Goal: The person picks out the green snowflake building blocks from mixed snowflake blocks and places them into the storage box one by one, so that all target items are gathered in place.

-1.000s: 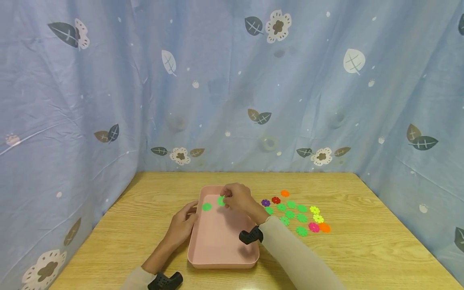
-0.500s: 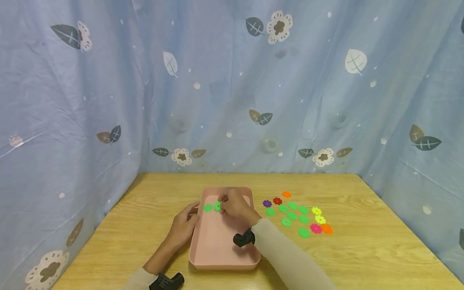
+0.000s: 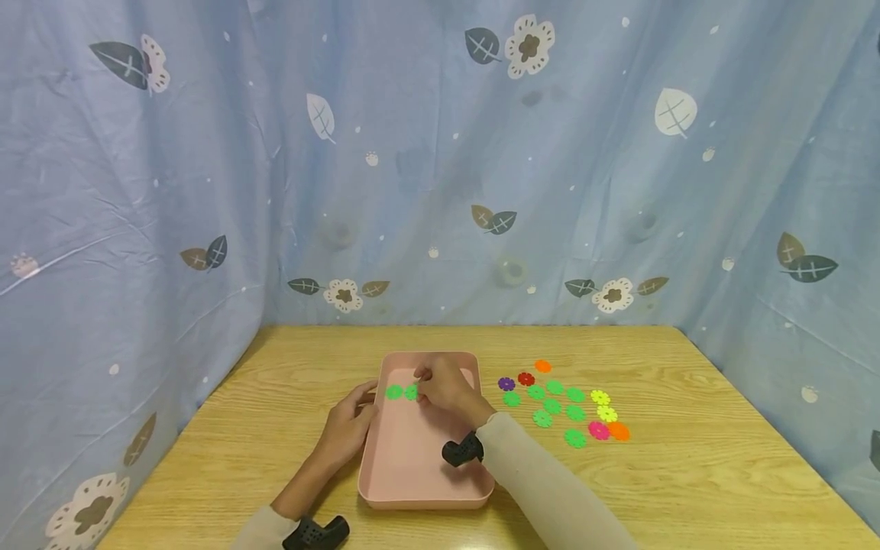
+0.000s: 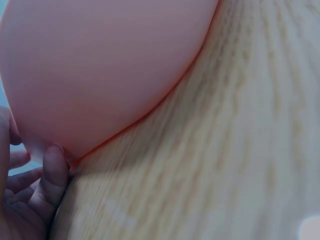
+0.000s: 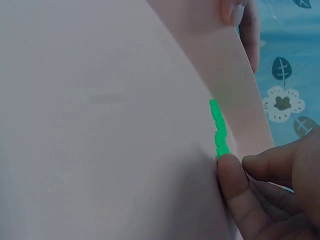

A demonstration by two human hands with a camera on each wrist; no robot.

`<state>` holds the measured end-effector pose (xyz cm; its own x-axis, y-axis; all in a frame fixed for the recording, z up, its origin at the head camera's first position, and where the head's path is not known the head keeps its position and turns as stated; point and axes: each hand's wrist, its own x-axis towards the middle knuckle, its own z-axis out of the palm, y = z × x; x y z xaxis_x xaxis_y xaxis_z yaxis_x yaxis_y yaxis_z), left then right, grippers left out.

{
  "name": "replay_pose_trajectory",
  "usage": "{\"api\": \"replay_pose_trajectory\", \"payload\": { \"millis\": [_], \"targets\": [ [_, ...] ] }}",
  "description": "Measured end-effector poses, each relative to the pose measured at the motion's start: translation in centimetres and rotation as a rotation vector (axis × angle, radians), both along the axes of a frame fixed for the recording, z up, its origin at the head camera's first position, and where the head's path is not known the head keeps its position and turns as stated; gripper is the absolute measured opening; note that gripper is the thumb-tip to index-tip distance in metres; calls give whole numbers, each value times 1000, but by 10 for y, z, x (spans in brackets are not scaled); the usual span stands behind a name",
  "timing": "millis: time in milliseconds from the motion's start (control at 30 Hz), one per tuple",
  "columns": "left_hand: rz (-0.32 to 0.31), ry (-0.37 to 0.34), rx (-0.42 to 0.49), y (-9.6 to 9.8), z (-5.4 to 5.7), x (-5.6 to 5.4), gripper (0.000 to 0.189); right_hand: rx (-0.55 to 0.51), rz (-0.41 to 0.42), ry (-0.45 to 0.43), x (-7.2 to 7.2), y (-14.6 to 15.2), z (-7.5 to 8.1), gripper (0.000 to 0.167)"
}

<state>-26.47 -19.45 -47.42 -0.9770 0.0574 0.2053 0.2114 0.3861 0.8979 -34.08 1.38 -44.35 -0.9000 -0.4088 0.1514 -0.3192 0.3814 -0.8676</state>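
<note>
My left hand [image 3: 346, 428] holds the left wall of a pink tray [image 3: 426, 504]; its thumb presses the outer wall in the left wrist view, and a fingertip [image 5: 231, 12] hooks over the rim in the right wrist view. Inside the tray, my right hand [image 3: 445, 388] pinches the right edge of a green snowflake disc [image 3: 411, 392], partly covered by the fingers. Another green disc [image 3: 394, 392] lies flat just left of it. Seen edge-on from the right wrist, the green discs [image 5: 218, 127] form a thin strip ending at the thumb [image 5: 232, 175].
Right of the tray, loose discs lie on the wooden table [image 3: 687, 458]: several green ones [image 3: 552, 406], a purple [image 3: 506, 384], a red [image 3: 525, 379], a pink [image 3: 599, 431], two yellow [image 3: 600, 397] and two orange [image 3: 543, 367]. A blue patterned curtain [image 3: 412, 191] surrounds the table.
The right hand has moved slightly left and down inside the tray, bringing its green disc beside the other one. That disc now lies flatter. My left hand stays at the tray wall.
</note>
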Motion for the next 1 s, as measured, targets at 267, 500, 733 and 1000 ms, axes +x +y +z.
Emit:
{"api": "replay_pose_trajectory", "payload": {
  "millis": [267,500,733,1000],
  "targets": [
    [7,11,2,1,0,1,46,-5,-16,-18,0,-1,0,20],
    [-5,5,17,0,1,2,46,20,-37,-8,3,0,4,20],
    [-2,7,11,1,0,1,46,-45,4,-23,13,6,11,25],
    [11,17,-9,-1,1,0,45,-31,-4,120,26,13,20,25]
  ]
}}
